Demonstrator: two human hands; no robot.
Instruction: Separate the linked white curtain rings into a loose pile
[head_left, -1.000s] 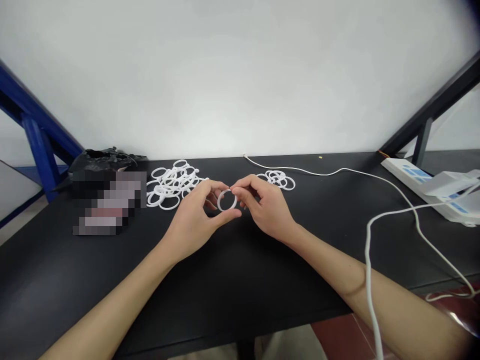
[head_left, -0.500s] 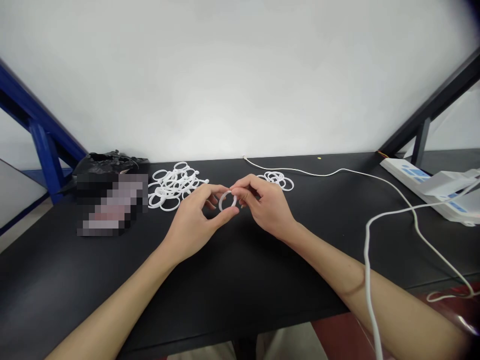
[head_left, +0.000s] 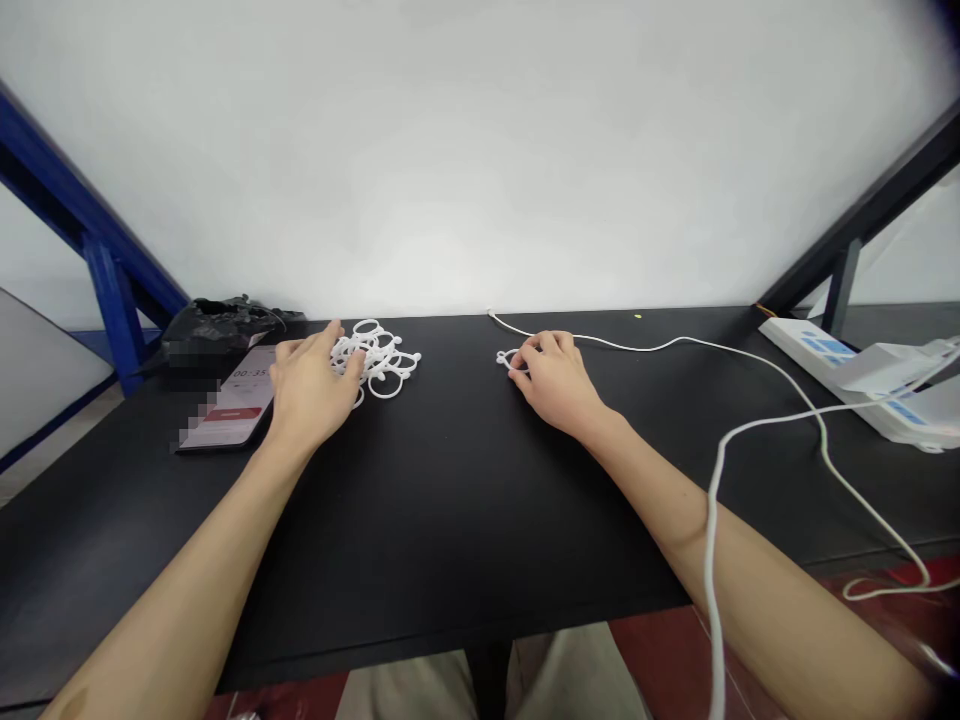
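Observation:
On the left of the black table is a heap of thin white plastic rings (head_left: 385, 388), tangled together, some with small round knobs. My left hand (head_left: 311, 385) is over the near left side of this heap, its thumb apart from the fingers; it covers part of the rings. Farther right, my right hand (head_left: 556, 380) is lowered to the table with its fingers curled round a white ring (head_left: 504, 357). Only the left edge of that ring shows, with a small knob on it. The smaller group of rings there is hidden behind this hand.
A phone (head_left: 238, 400) lies left of my left hand, partly blurred out, with a crumpled black plastic bag (head_left: 217, 328) behind it. A white cable (head_left: 667, 345) runs along the back and loops over my right forearm. A white and blue device (head_left: 847, 370) stands at the right.
My hands have parted from the ring they held together at the middle. The left went left to the heap; the right moved to the smaller group with a ring.

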